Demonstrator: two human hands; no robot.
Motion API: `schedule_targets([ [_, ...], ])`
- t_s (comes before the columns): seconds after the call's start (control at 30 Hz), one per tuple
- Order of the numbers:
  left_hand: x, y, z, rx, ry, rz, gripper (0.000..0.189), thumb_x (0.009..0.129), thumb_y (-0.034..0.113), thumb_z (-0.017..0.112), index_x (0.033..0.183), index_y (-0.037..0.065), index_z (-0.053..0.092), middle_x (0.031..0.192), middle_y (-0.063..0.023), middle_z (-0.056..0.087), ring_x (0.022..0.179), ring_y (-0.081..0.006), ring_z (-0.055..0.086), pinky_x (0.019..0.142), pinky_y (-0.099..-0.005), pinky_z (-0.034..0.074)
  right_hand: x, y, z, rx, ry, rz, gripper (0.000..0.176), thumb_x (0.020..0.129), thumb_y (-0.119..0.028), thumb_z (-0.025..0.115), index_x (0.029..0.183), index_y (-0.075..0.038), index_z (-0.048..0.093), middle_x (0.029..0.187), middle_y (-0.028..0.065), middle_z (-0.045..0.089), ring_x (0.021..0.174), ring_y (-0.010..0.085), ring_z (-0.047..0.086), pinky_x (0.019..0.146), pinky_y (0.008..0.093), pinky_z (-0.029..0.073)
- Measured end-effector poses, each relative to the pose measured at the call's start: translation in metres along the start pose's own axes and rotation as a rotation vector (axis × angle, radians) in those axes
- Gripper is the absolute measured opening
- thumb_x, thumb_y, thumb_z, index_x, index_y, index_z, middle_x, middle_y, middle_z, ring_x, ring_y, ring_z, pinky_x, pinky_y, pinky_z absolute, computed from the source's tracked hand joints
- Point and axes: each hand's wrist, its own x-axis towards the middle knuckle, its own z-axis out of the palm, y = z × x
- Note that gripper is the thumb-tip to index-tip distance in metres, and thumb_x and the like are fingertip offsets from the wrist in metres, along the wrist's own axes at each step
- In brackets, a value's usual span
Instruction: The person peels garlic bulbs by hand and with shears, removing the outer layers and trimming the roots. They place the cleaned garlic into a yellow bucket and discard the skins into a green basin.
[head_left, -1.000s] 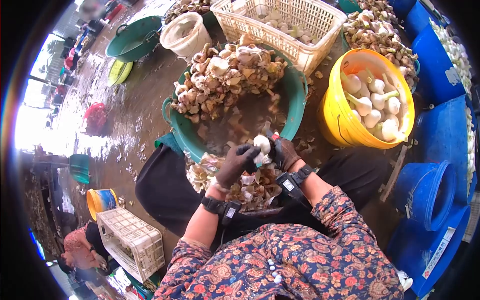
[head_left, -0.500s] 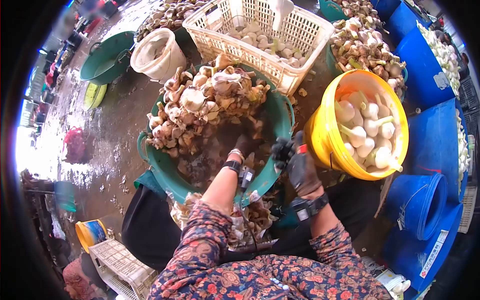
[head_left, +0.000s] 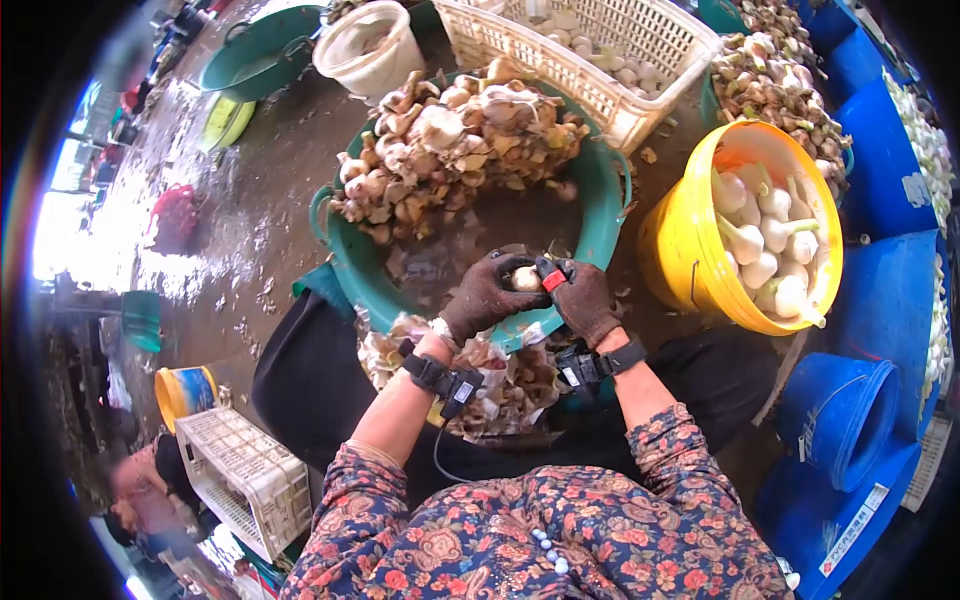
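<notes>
My left hand, in a dark brown glove, has its fingers wrapped round a pale garlic bulb over the near rim of a green tub. Against the bulb's right side is my right hand, also gloved, its fingers closed round a small red object that I cannot make out fully. Unpeeled garlic is heaped in the far part of the tub, with murky water nearer me. Garlic skins lie below my hands.
Right of the tub stands a yellow bucket of peeled garlic. A white crate and white bucket stand beyond it. Blue containers line the right. Another person is at the lower left.
My left hand has come up out of the tub with a bulb. My right hand has moved left to meet it. The view has shifted, so the tub appears higher and further right.
</notes>
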Motion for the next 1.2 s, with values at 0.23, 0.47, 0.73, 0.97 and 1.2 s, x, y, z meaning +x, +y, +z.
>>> schedule_targets([
  [0.23, -0.045, 0.023, -0.016, -0.538, 0.028, -0.207, 0.047, 0.075, 0.010, 0.073, 0.115, -0.005, 0.054, 0.103, -0.0060, 0.062, 0.091, -0.0112, 0.058, 0.083, -0.0257, 0.047, -0.018, -0.012, 0.006, 0.654, -0.365, 0.267, 0.028, 0.091, -0.036, 0.052, 0.094, -0.009, 0.061, 0.067, -0.0016, 0.056, 0.053, 0.0082, 0.048, 0.047, 0.0203, 0.038],
  [0.47, -0.064, 0.023, 0.009, -0.184, 0.277, -0.037, 0.047, 0.074, 0.010, 0.074, 0.114, 0.000, 0.054, 0.102, -0.0064, 0.060, 0.089, -0.0126, 0.059, 0.080, -0.0263, 0.049, -0.034, -0.020, 0.007, 0.765, -0.594, 0.416, 0.051, 0.092, -0.056, 0.037, 0.100, -0.011, 0.060, 0.074, -0.0012, 0.057, 0.063, 0.0094, 0.052, 0.055, 0.0241, 0.044],
  [0.73, -0.082, 0.011, -0.003, 0.004, 0.262, -0.071, 0.014, 0.077, 0.010, 0.068, 0.090, 0.003, 0.066, 0.079, -0.0111, 0.067, 0.070, -0.0147, 0.061, 0.067, -0.0294, 0.048, -0.031, -0.037, 0.001, 0.444, -0.764, 0.258, 0.030, 0.089, -0.029, 0.058, 0.102, -0.003, 0.059, 0.089, -0.0002, 0.060, 0.077, 0.0085, 0.053, 0.067, 0.0252, 0.045],
  [0.97, -0.090, -0.008, -0.005, -0.965, 0.314, -0.352, 0.021, 0.087, 0.014, 0.059, 0.102, 0.000, 0.060, 0.096, -0.0066, 0.063, 0.086, -0.0144, 0.060, 0.073, -0.0272, 0.049, -0.029, -0.021, 0.015, 0.648, -0.789, -0.079, 0.052, 0.079, -0.016, 0.068, 0.124, -0.001, 0.046, 0.111, 0.0051, 0.056, 0.100, 0.0132, 0.053, 0.087, 0.0276, 0.044],
  [1.2, -0.101, 0.001, -0.013, -0.831, 0.366, -0.330, 0.026, 0.088, 0.024, 0.060, 0.100, 0.000, 0.060, 0.088, -0.0073, 0.063, 0.078, -0.0142, 0.061, 0.069, -0.0269, 0.048, -0.038, -0.030, 0.014, -0.044, -0.189, -0.657, 0.054, 0.063, -0.007, 0.070, 0.116, -0.017, 0.059, 0.107, 0.0146, 0.055, 0.108, 0.0338, 0.045, 0.092, 0.0412, 0.040],
])
